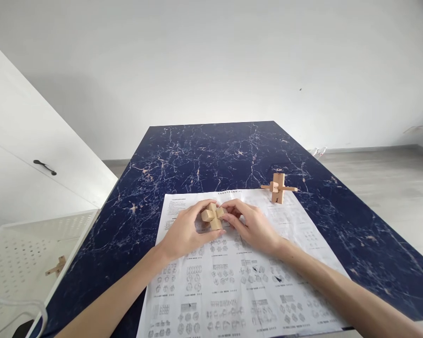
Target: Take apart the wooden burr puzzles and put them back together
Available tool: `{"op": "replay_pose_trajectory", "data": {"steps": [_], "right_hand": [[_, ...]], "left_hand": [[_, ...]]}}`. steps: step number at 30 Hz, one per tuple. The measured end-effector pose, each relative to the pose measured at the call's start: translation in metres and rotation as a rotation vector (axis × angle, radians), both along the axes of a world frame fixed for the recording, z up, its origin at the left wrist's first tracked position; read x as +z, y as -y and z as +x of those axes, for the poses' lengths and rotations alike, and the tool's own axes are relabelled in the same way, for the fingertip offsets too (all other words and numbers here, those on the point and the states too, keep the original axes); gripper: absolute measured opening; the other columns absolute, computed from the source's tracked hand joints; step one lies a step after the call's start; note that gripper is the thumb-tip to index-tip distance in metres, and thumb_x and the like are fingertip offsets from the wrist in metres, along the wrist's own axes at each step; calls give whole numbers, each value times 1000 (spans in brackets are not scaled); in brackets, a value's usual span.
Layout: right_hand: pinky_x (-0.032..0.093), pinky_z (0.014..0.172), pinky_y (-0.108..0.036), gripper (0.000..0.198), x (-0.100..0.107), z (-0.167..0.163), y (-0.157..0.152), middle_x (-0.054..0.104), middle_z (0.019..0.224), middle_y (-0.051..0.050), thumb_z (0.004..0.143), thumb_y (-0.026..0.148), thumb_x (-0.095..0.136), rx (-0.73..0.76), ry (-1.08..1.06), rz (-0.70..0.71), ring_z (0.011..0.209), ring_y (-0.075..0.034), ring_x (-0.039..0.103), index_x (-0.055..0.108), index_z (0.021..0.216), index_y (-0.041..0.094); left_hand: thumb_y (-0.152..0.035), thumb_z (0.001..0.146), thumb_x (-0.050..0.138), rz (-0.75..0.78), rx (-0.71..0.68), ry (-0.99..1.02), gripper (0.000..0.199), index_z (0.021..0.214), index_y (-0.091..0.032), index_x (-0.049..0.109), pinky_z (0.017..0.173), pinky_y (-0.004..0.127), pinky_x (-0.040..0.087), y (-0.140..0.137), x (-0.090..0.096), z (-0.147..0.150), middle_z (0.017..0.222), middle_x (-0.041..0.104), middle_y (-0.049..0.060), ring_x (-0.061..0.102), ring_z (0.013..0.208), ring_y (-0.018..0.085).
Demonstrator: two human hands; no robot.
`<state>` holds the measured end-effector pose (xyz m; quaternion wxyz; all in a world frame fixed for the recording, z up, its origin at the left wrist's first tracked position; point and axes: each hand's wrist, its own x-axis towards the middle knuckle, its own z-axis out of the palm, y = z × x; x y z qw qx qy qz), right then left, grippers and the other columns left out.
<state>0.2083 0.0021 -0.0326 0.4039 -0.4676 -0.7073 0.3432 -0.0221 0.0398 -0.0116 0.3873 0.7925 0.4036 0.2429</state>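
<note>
Between my two hands is a light wooden interlocking puzzle point(215, 223), made of square bars crossing each other. My left hand point(188, 230) grips it from the left, thumb along the near end and fingers round the far end. On the other side, my right hand point(248, 223) pinches the right-hand bar between thumb and fingers. Both hands are just above a printed instruction sheet point(204, 291) with rows of small puzzle diagrams. The puzzle's underside is hidden.
A second, reddish wooden cross puzzle point(278, 195) stands at the sheet's far right corner. The dark blue marbled table point(204, 155) reaches toward a white wall. Left and lower, a white perforated surface point(24, 253) bears another wooden cross piece point(58, 266) and a white cable point(28, 303).
</note>
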Motion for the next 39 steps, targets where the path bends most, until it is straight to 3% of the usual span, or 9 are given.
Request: {"op": "replay_pose_trajectory", "data": {"steps": [4, 8, 15, 23, 30, 33, 37, 39], "right_hand": [[52, 70, -34, 16, -2, 0, 1, 77, 93, -5, 110, 37, 56, -2, 11, 21, 78, -19, 68, 65, 114, 24], [53, 72, -35, 16, -4, -1, 2, 77, 91, -4, 109, 36, 57, 11, 35, 37, 77, -20, 69, 66, 115, 24], [52, 65, -34, 20, 0, -4, 1, 75, 92, -4, 110, 38, 55, 20, -43, -61, 77, -20, 67, 64, 121, 24], [52, 67, -34, 20, -2, -4, -1, 67, 105, -6, 104, 31, 62, 51, 62, -10, 77, -17, 61, 67, 122, 24], [49, 66, -33, 11, -3, -6, -2, 65, 96, -4, 104, 29, 62, 76, 128, 65, 73, -16, 57, 69, 110, 23], [48, 65, -33, 14, 0, -7, -1, 65, 92, -3, 106, 36, 64, 79, 136, 68, 70, -16, 56, 69, 108, 22], [50, 65, -34, 17, 3, -6, 1, 68, 93, -5, 107, 39, 63, 75, 155, 58, 70, -17, 59, 67, 108, 23], [51, 65, -34, 17, 3, -6, 2, 70, 94, -5, 107, 39, 62, 76, 159, 64, 71, -17, 61, 66, 107, 23]], "left_hand": [[-49, 86, 88, -22, -9, 18, 64, 140, -30, 60, 100, 44, 58, 0, 0, 0, 128, 78, 5, 75, 114, 30], [-56, 86, 86, -63, -29, 18, 65, 140, -28, 61, 86, 40, 59, 0, 1, -1, 115, 79, 5, 75, 100, 28], [-53, 89, 83, -183, 13, 98, 59, 138, -27, 61, 73, 34, 56, 1, 5, 2, 95, 74, 1, 71, 86, 23], [-58, 93, 79, -137, 35, 89, 58, 138, -27, 62, 73, 34, 57, 1, 6, 2, 108, 77, 4, 71, 87, 22], [-57, 93, 79, -168, -5, 178, 58, 140, -28, 60, 92, 41, 63, 4, 9, 5, 136, 74, 9, 74, 116, 29], [-54, 99, 72, -113, 110, 213, 51, 142, -30, 58, 102, 44, 60, -2, 7, 0, 142, 72, 8, 70, 130, 29], [-53, 97, 74, 145, 401, 143, 49, 134, -26, 57, 111, 50, 53, -23, -3, -15, 130, 76, 8, 71, 126, 29], [-53, 92, 79, 265, 468, 6, 49, 125, -24, 57, 109, 53, 53, -33, -9, -22, 124, 76, 9, 71, 122, 32]]}}
